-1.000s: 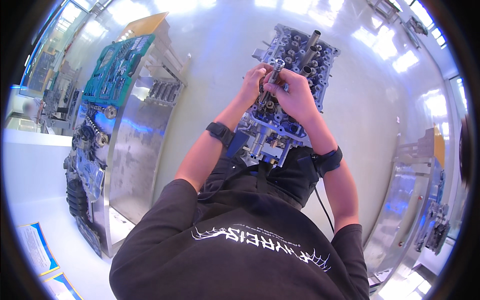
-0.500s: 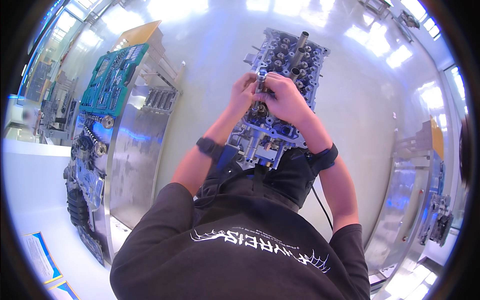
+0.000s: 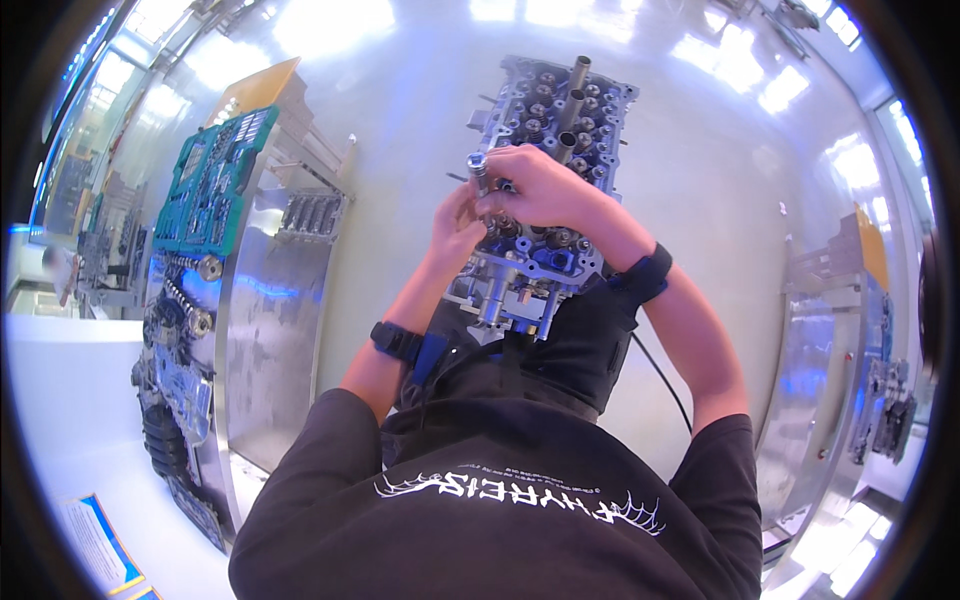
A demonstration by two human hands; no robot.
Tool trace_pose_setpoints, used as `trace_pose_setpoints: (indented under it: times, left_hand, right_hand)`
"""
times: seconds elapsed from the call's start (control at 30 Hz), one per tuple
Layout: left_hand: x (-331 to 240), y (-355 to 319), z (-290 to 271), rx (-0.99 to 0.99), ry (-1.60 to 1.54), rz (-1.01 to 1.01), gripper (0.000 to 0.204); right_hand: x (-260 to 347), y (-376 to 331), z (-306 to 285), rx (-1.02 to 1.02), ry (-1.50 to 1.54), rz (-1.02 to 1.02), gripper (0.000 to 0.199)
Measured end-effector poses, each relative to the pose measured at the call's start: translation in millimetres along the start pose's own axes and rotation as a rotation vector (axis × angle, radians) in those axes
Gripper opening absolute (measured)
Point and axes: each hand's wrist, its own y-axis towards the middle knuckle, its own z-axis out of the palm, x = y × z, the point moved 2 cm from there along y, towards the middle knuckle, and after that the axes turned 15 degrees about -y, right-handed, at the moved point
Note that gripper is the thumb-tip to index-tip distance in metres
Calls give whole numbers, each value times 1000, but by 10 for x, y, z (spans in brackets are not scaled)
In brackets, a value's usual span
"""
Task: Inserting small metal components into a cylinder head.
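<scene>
A grey engine cylinder head (image 3: 535,108) lies in front of me, with rows of valve springs and three upright metal tubes (image 3: 574,108). Over its left edge, my right hand (image 3: 535,188) grips a shiny cylindrical metal tool (image 3: 478,165), its round end pointing up. My left hand (image 3: 457,225) is just below, fingers curled close to the tool's lower part. What the left fingertips pinch, if anything, is hidden. Part of the cylinder head beneath both hands is covered from view.
On the left, a metal bench (image 3: 275,320) carries a green socket set case (image 3: 232,215), camshafts (image 3: 185,300) and dark engine parts (image 3: 165,440). A ribbed metal part (image 3: 310,217) sits beside the bench. Another bench (image 3: 815,390) with engine parts stands at the right. A black cable (image 3: 660,375) hangs beside me.
Both hands and the metal tool have shifted left relative to the cylinder head. The left hand has dropped lower, away from the tool's upper part, while the right keeps its grip.
</scene>
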Motion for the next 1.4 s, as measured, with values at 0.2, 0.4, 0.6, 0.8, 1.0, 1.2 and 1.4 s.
trace_pose_setpoints:
  times: [0.2,0.4,0.6,0.8,1.0,1.2,1.4]
  left_hand:
    - [147,-9,-57,7,77,-56,73]
    - [442,-105,-468,-193,-74,-97,59]
    - [103,-131,-254,-142,356,32,27]
    - [37,-64,-142,-77,171,-186,23]
    - [-143,-15,71,55,-103,-77,38]
    - [137,34,-135,186,27,-98,10]
    - [-235,-73,-49,69,342,-190,20]
  right_hand:
    - [-50,-99,137,-171,-176,-16,22]
    - [-120,-100,325,-99,-180,91,26]
    - [-22,-94,180,-57,-37,57,20]
    - [-55,-172,22,85,216,-58,12]
    - [-263,-17,184,333,258,-53,28]
    - [-236,-113,70,354,373,136,23]
    - [-100,-20,101,291,279,95,25]
